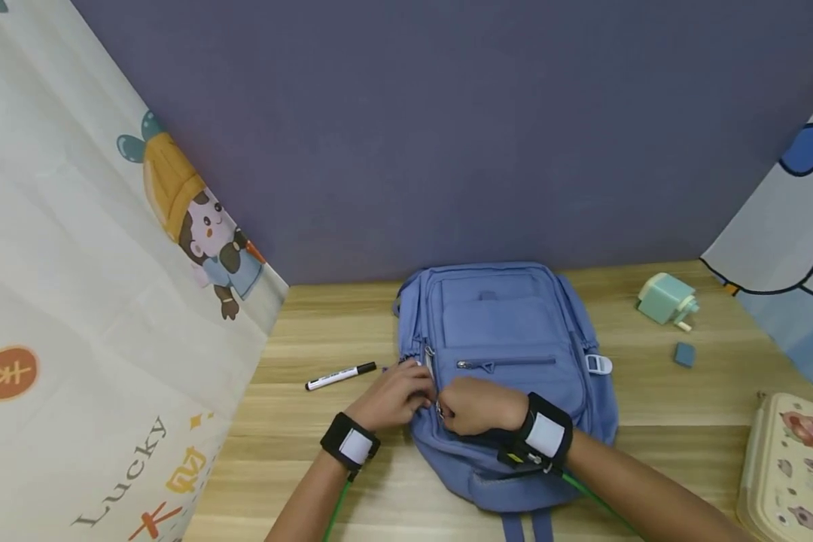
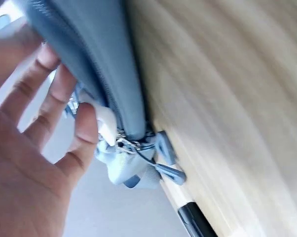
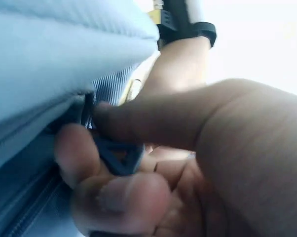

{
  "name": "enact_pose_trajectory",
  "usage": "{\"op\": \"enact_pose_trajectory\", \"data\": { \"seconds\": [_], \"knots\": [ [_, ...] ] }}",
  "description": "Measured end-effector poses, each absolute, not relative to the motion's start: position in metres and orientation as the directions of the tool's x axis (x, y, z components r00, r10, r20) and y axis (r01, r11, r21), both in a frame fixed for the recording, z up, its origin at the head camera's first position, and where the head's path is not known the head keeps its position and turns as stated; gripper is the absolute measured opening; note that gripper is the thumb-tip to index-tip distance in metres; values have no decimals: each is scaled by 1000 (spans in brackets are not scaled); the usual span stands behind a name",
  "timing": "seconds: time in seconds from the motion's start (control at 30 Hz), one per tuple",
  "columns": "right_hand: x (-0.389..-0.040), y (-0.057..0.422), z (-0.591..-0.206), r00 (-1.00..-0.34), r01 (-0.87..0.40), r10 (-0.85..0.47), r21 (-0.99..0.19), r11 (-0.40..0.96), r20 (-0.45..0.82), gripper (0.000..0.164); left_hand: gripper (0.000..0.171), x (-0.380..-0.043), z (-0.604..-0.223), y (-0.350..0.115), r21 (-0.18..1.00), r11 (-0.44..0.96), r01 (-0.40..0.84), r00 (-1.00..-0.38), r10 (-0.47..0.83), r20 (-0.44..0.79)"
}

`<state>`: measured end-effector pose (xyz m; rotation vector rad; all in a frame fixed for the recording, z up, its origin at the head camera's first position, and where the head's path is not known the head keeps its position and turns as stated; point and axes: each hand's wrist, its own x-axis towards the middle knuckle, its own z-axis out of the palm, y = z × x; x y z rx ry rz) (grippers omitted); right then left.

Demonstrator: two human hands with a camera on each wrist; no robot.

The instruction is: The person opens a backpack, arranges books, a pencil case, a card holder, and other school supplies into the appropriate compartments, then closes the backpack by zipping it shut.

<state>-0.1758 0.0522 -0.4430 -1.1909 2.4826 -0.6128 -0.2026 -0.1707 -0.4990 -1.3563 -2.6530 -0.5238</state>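
Hands [image 1: 391,395] [image 1: 482,406] touch backpack [image 1: 508,320], left loosely curved, right pinching zipper pull [image 3: 120,168].

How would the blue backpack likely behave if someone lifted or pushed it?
The backpack would probably sag when lifted, since its fabric looks soft. Pushed, it seems likelier to slide than roll, lying broad and flat on the table. Its loose straps would likely trail.

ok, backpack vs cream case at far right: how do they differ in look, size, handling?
Look: the backpack is plain blue; the cream case carries printed pictures.
Size: the backpack is clearly larger than the case.
Handling: the left hand and right hand are both at the backpack; neither touches the case.
Shared: both lie on the wooden table.
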Motion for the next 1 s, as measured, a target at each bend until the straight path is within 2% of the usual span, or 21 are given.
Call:
{"op": "enact_pose_trajectory", "data": {
  "seconds": [0.13,0.3,0.4,0.5,0.7,1.0],
  "knots": [
    [-171,51,-442,-634,-670,-771,-451,589,-65,43,3,-200,-496,-171,358,536,765,-623,756,198],
    [-162,50,-442,-627,-733,-779,-360,577,27,40,9,-202,-498,-168,365,486,794,-579,788,211],
    [-158,50,-440,-613,-736,-789,-379,562,20,44,10,-205,-500,-166,318,457,830,-537,810,238],
    [-154,52,-436,-619,-699,-784,-427,574,-40,43,17,-208,-502,-168,281,455,845,-523,811,263],
    [-145,61,-429,-649,-605,-749,-507,614,-132,33,25,-208,-502,-172,295,464,836,-536,806,253],
    [-144,72,-430,-672,-578,-729,-524,626,-130,32,24,-205,-505,-172,314,486,816,-565,785,255]
  ]
}}
